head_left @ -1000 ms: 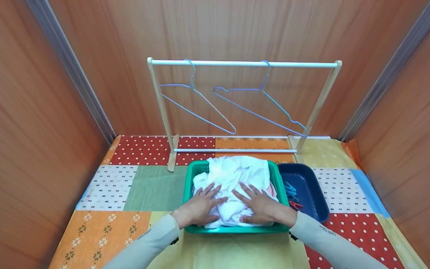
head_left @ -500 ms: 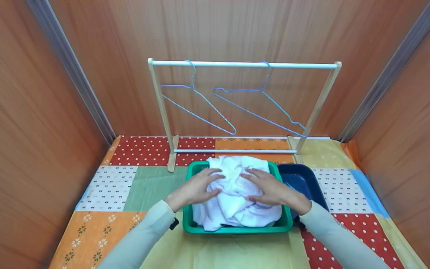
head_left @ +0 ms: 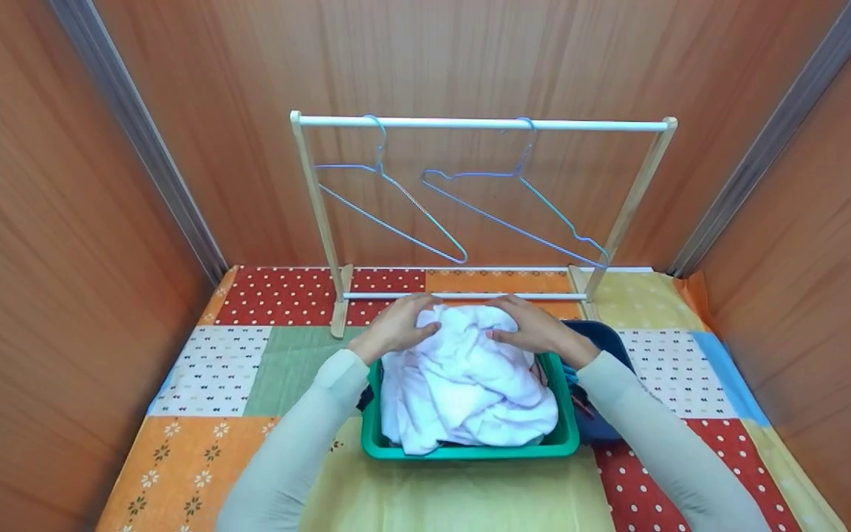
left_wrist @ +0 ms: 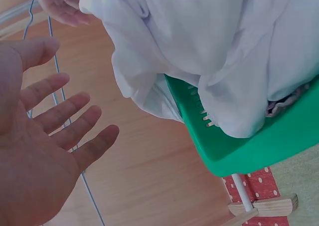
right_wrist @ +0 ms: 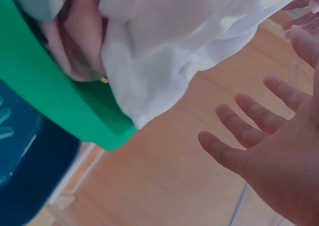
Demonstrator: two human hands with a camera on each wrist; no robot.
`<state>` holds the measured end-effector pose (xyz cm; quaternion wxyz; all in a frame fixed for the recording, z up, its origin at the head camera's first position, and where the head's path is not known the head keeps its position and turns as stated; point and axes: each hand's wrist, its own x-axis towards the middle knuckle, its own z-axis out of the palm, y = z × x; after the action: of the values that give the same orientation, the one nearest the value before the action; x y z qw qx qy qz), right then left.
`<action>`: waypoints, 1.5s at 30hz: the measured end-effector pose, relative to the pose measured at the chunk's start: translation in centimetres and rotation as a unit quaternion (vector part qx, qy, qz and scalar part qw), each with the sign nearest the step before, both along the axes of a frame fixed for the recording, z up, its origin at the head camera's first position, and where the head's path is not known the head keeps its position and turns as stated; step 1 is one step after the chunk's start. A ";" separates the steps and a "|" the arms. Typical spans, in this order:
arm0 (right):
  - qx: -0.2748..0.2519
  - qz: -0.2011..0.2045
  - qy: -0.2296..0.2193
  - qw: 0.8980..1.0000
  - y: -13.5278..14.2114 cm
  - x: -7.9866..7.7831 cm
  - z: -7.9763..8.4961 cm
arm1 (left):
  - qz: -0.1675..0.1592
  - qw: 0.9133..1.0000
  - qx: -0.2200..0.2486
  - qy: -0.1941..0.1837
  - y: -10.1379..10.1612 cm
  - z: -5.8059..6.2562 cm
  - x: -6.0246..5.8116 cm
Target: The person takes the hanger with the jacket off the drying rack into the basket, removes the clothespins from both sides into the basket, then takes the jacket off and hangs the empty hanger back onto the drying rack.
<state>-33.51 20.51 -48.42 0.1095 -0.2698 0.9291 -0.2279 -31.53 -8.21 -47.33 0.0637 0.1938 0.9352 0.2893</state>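
A heap of white cloth [head_left: 470, 377] fills the green basket [head_left: 470, 453] and drapes over its far side. My left hand [head_left: 398, 323] is at the heap's far left, fingers spread and relaxed; in the left wrist view the left palm [left_wrist: 35, 161] is apart from the cloth. On the far right, my right hand [head_left: 536, 325] is held likewise, and the right wrist view shows its loose fingers [right_wrist: 239, 126] clear of the fabric. Pinkish fabric [right_wrist: 82, 36] shows under the white in the right wrist view, and a dark edge of fabric [left_wrist: 286, 104] in the left.
Behind the basket stands a wooden rack [head_left: 484, 123] bearing a left hanger [head_left: 396, 188] and a right hanger [head_left: 521, 177]. A navy tray [head_left: 603, 340] with small coloured items adjoins the basket's right side. A patchwork cloth [head_left: 219, 369] covers the table between wooden walls.
Both hands have lifted off the white cloth's near part, which they lay on with spread fingers, and moved forward to its far edge. The near part of the cloth now looks less flattened.
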 end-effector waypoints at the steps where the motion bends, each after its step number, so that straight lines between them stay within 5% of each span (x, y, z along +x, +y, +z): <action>1: -0.002 -0.005 -0.003 1.000 0.0 -0.4 -0.1 | 0.004 1.000 -0.003 -0.009 0.2 0.0 -0.4; 13: -0.015 -0.057 -0.039 0.997 -0.3 -3.5 -1.6 | 0.007 0.996 -0.038 -0.084 0.8 -1.0 -4.6; 27: 0.022 -0.097 -0.096 0.990 -1.0 -4.9 -4.0 | 0.020 0.984 -0.051 -0.167 0.9 -3.2 -6.3; 34: 0.048 -0.084 -0.073 0.993 -1.5 -4.9 -5.1 | -0.065 0.995 -0.015 -0.080 1.4 -3.9 -6.6; 40: 0.048 -0.069 -0.013 0.996 -1.7 -4.9 -5.6 | -0.015 0.991 -0.097 -0.088 1.6 -4.4 -6.3; 45: 0.031 -0.065 0.008 0.997 -1.7 -4.9 -5.7 | 0.028 0.995 -0.086 -0.052 1.7 -4.8 -6.2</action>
<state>-38.44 18.83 -54.08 0.0952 -0.2068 0.9523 -0.2031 -37.77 -6.52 -52.15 0.1210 0.1463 0.9570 0.2193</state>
